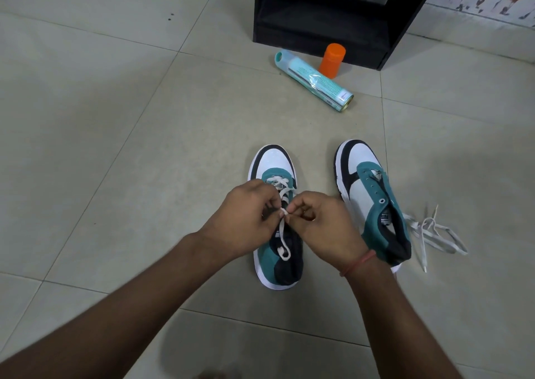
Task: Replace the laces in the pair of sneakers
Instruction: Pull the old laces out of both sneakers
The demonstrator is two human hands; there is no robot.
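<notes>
The left sneaker (276, 219) stands on the tiled floor (115, 146) with its long axis running from the heel at 6 o'clock to the toe at 12 o'clock, and both hands work directly over its tongue. The left hand (246, 219) and the right hand (327, 228) meet at the midline, fingers curled, each pinching the white lace (282, 202) where it rises from the lower eyelets; one end of it lies curled in the shoe's opening toward 6 o'clock. Judged from this, the lacing is in progress on this shoe, with only the rows near the toe filled, so the next pass should run toward 6 o'clock along the axis. The right sneaker (373, 202) stands at 3 o'clock of the hands, eyelets bare, tilted onto its side, toe at 12 o'clock. The loose lace (434, 233) lies in a tangle on the floor just beyond it at 3 o'clock, nearer the right hand. At 12 o'clock, well apart, a teal spray can (314, 81) lies flat beside an upright orange bottle (332, 60), in front of a black cabinet (333, 16)
</notes>
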